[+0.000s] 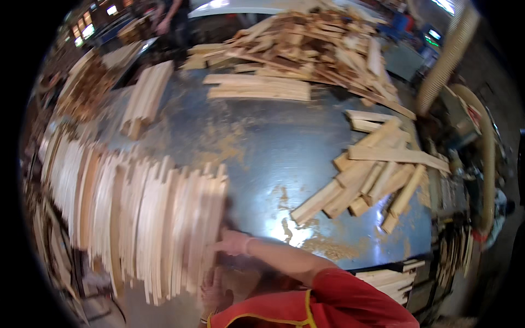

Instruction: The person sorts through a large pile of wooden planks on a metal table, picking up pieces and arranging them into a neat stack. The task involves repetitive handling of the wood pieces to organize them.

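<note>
A long row of wooden strips point(128, 213), standing close side by side, fills the left of the metal table. At its right end my right hand point(234, 243) reaches across, its fingers closed against the side of the last wooden strip point(215, 218). My left hand point(212, 291) is lower down, at the near end of the same strip, with its fingers up against the wood. Both hands and the end strips are somewhat blurred, and parts of the fingers are hidden.
The metal table point(262, 136) carries scattered sawdust. Loose wooden pieces point(377, 169) lie crossed at the right, and a large heap of offcuts point(311, 44) rises at the back. Boards point(257, 87) lie before it. A ribbed hose point(448, 65) hangs far right; a person point(174, 22) stands at the far left.
</note>
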The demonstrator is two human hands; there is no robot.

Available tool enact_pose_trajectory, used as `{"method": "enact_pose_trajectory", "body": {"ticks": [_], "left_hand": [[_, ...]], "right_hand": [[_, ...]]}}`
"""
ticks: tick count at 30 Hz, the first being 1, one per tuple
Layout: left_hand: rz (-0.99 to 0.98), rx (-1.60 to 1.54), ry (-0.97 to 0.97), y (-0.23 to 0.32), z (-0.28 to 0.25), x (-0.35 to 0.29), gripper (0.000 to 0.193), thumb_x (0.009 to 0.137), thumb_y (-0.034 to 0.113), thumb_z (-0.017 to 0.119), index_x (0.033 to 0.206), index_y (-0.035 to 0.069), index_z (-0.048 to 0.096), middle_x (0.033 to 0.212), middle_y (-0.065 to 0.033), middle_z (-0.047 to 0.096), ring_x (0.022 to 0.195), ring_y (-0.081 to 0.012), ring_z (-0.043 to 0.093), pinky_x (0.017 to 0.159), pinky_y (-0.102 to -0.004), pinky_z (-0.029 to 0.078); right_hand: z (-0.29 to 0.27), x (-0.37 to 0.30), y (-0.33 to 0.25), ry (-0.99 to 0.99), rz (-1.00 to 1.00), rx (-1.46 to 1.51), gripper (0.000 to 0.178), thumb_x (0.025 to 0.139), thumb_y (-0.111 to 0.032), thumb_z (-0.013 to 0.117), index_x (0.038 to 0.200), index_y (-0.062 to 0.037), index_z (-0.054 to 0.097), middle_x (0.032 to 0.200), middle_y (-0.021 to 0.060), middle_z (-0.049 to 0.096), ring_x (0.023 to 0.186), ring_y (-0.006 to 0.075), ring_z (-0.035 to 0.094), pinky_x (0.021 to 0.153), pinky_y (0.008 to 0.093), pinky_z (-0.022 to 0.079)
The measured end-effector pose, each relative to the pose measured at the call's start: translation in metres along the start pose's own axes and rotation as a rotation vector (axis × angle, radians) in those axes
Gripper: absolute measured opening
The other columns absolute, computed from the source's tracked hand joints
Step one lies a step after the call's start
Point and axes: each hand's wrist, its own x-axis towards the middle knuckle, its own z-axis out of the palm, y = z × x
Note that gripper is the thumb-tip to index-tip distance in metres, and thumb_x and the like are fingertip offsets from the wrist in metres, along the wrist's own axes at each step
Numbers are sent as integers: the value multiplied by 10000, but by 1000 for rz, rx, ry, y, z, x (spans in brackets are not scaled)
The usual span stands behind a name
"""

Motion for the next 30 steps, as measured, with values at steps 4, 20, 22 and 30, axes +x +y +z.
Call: {"method": "enact_pose_trajectory", "body": {"ticks": [4,20,22,30], "left_hand": [[216,99,209,23,-7,54,895,749,244,801,1558,54,469,1566,-235,463,1455,-465,429,1194,-595,381],[682,406,171,372,-5,381,772,765,352,831,1425,82,535,1444,-181,570,1399,-386,507,1120,-529,443],[575,498,87,388,-2,394,740,769,370,833,1392,82,556,1375,-185,628,1319,-385,574,1086,-522,467],[-85,-752,-743,262,3,323,367,965,209,753,1228,-28,661,982,-146,752,900,-285,754,766,-407,591]], "right_hand": [[-40,-13,42,-21,-272,-153,791,974,-490,661,1551,16,472,1340,222,703,1214,363,683,1073,413,505],[-305,-370,540,1803,981,173,895,825,-439,816,1520,7,470,1550,300,518,1389,427,548,1127,471,482],[-313,-370,523,1596,935,438,1059,805,-398,839,1643,-1,328,1626,284,449,1486,431,466,1196,447,435],[-291,-363,477,1424,-376,1690,440,866,-181,756,1239,-23,585,940,122,712,909,241,738,729,437,641]]}}
